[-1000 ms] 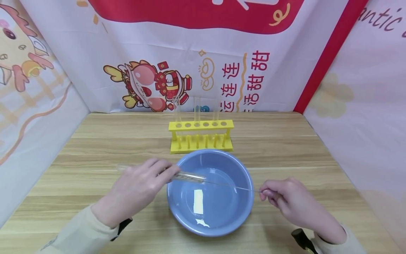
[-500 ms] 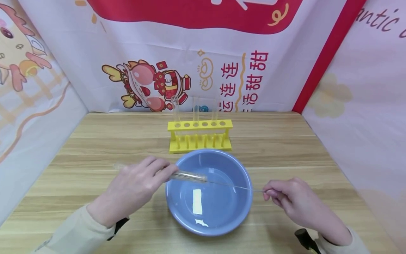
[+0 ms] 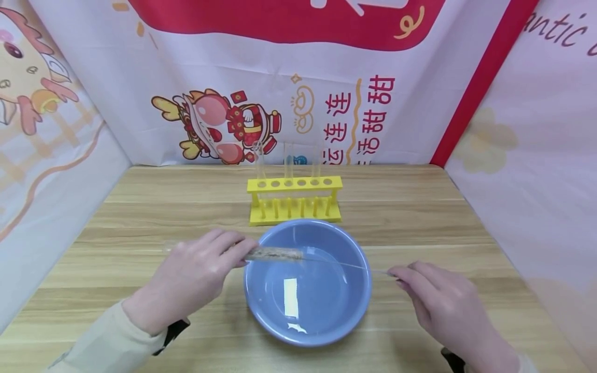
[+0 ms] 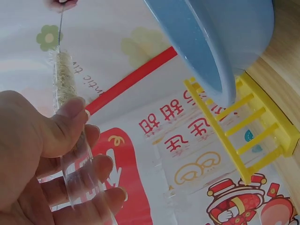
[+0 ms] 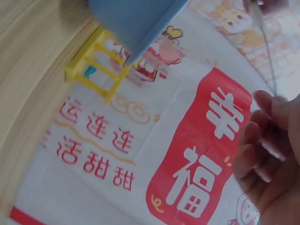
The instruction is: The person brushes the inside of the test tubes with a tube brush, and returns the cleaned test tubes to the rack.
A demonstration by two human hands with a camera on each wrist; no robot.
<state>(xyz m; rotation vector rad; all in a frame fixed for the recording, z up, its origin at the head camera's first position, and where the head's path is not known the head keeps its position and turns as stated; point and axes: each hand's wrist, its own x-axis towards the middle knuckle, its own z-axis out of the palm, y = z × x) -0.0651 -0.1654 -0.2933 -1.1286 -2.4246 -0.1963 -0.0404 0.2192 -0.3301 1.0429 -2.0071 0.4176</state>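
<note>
My left hand (image 3: 193, 274) grips a clear glass test tube (image 4: 79, 176) near its middle, tilted almost level over the left part of a blue plastic basin (image 3: 305, 339). Inside the tube's mouth end sit the pale bristles of a test tube brush (image 4: 64, 79), with a few tips at the opening. Its thin twisted wire (image 3: 338, 262) runs rightward across the basin. Beyond the basin's right rim, my right hand (image 3: 450, 300) pinches the wire's end between thumb and fingertips. The tube's closed end is mostly behind my left hand in the head view.
Behind the basin stands a yellow test tube rack (image 3: 295, 185), close to its far rim. Three clear test tubes (image 3: 288, 160) stand upright in the rack. The wooden table (image 3: 396, 207) is bounded by printed cloth walls (image 3: 261, 57) at the back and both sides.
My right hand has turned over, its back now facing up, while keeping hold of the wire. The tube has levelled slightly; my left hand has shifted a little left. Basin and rack stay put.
</note>
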